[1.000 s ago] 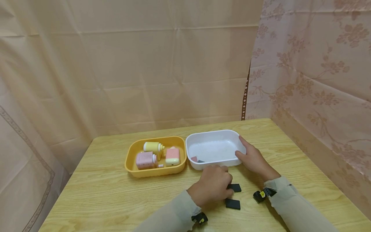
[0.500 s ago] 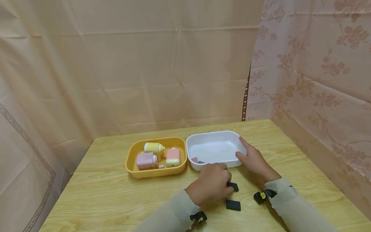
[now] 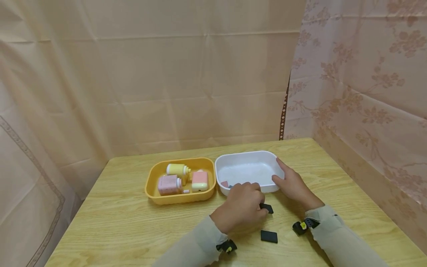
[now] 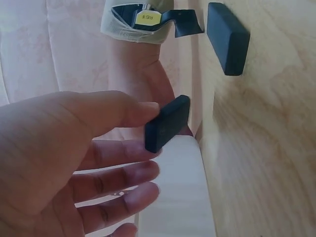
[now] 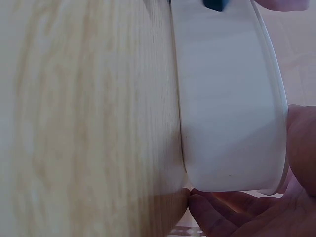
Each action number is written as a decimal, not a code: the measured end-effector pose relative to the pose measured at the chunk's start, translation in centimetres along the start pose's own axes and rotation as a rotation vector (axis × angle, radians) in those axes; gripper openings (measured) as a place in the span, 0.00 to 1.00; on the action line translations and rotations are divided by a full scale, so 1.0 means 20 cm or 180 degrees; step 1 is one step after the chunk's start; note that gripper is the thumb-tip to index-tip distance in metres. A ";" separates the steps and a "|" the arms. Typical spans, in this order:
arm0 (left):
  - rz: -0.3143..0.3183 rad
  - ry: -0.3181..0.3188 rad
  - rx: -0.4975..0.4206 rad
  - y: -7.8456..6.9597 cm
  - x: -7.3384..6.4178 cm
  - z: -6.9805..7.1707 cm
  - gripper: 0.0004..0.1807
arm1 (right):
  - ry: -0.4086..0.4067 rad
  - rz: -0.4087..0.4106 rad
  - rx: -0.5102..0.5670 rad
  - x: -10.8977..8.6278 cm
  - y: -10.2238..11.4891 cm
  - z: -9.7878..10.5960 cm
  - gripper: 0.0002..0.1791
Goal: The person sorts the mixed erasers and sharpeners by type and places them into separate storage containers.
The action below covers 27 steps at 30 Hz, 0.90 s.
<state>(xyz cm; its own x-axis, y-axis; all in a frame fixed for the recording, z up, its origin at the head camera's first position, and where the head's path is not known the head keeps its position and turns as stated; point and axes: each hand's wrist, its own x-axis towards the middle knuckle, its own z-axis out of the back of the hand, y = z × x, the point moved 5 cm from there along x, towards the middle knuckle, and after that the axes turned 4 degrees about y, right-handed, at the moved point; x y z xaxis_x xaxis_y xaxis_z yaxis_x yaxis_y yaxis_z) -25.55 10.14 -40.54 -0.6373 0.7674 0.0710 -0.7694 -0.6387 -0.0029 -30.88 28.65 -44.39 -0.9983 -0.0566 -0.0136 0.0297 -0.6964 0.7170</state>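
Observation:
Between thumb and index finger, my left hand pinches a small black rectangular block. It is lifted off the table, in front of the white plastic tub. The other fingers of that hand are apart from the block in the left wrist view. A second black block lies flat on the table below it. My right hand grips the right end of the white tub, thumb at the rim and fingers round the outside. Inside the tub's near-left corner lie a pink piece and a dark piece, partly hidden by my left hand.
A yellow tub stands left of the white one, against it. In it lie a yellow bottle, a pink bottle and a pink-and-cream container. Curtains hang behind the wooden table and along its sides.
My left hand has raised the pinched black block off the table and moved it slightly toward the white tub. The right hand keeps its hold on the tub.

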 end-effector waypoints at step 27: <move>0.0194 -0.0438 0.0029 0.08 -0.01 0.11 0.15 | 0.0009 -0.0034 -0.0017 0.01 -0.02 -0.01 0.43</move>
<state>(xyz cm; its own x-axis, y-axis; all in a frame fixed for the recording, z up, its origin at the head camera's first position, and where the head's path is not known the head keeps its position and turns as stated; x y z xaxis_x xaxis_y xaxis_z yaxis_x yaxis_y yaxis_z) -26.60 8.73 -38.34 -0.6704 0.7125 0.2070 -0.7286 -0.6849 -0.0024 -31.05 28.84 -44.77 -0.9984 -0.0512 -0.0232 0.0194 -0.7008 0.7131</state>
